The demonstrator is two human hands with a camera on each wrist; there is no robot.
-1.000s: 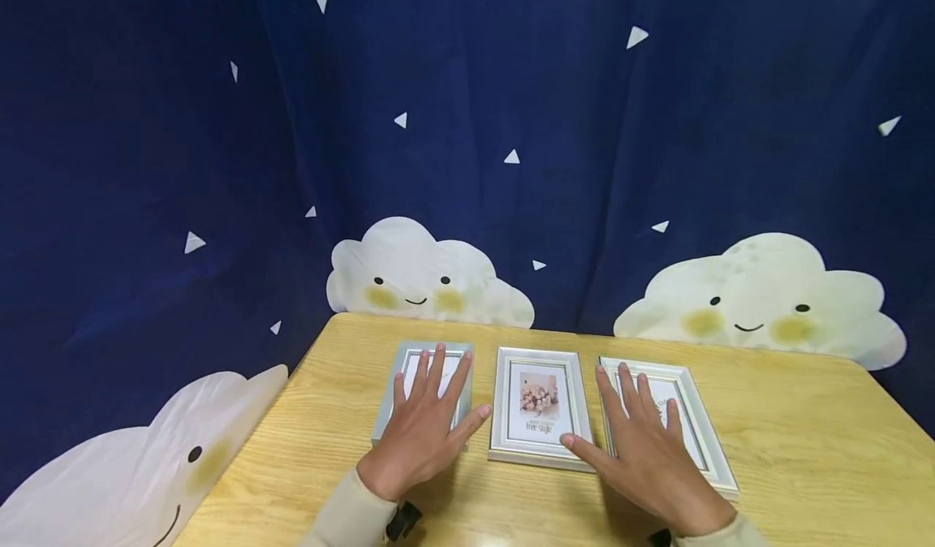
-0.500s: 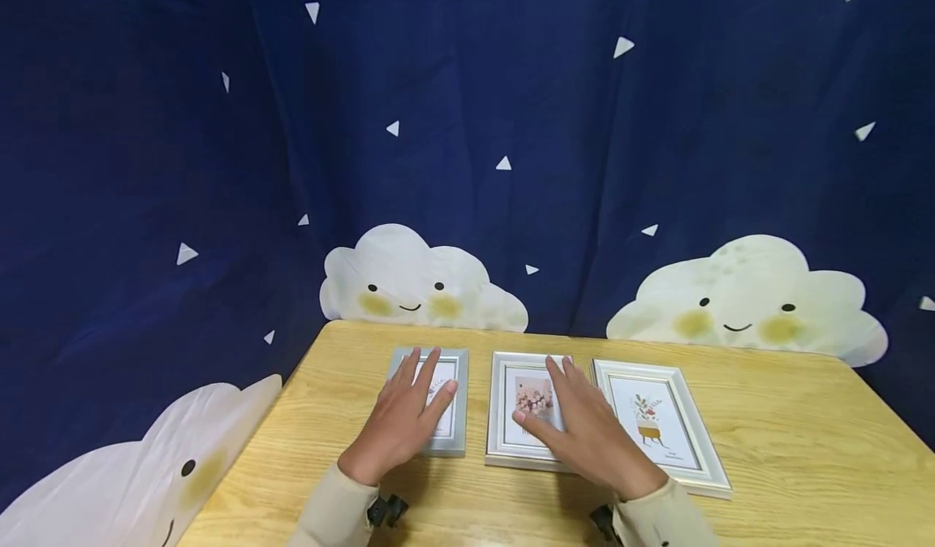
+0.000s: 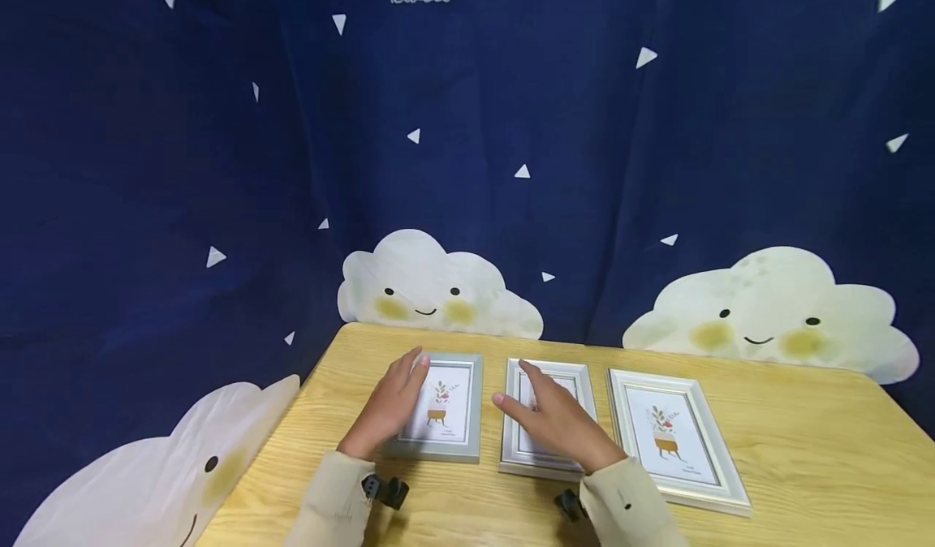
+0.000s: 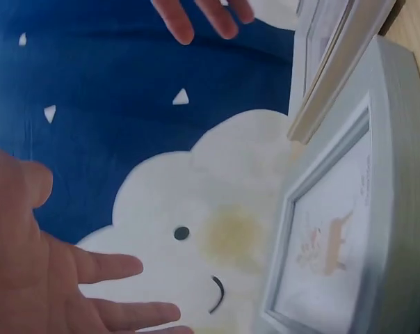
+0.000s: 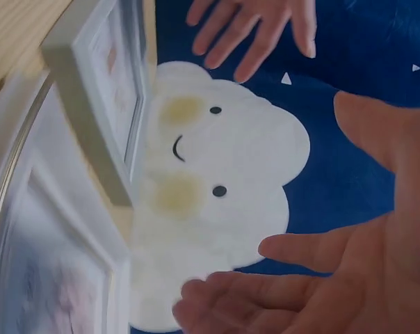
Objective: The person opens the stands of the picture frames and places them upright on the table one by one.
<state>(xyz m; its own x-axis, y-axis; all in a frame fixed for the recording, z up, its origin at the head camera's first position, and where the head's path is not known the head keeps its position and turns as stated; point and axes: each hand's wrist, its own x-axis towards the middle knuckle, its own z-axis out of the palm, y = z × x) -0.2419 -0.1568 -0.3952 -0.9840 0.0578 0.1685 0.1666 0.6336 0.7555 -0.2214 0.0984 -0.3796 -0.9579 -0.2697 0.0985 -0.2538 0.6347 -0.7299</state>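
Three picture frames lie face up in a row on the wooden table. At the left is a grey-blue frame with a potted-plant print. My left hand hovers over its left edge, fingers extended and palm turned inward. The middle frame is silvery white, its picture partly hidden behind my right hand, which is held above it with straight fingers and the thumb apart. A larger white frame, also with a plant print, lies at the right, untouched. In both wrist views the hands stand apart from the frames, holding nothing.
The light wooden table ends at a dark blue curtain printed with white triangles and smiling clouds. Dark wrist mounts sit at both beige sleeves.
My right hand has moved left from the right frame to above the middle one. My left hand has shifted leftward and turned its palm inward, uncovering the left picture. The view has shifted slightly.
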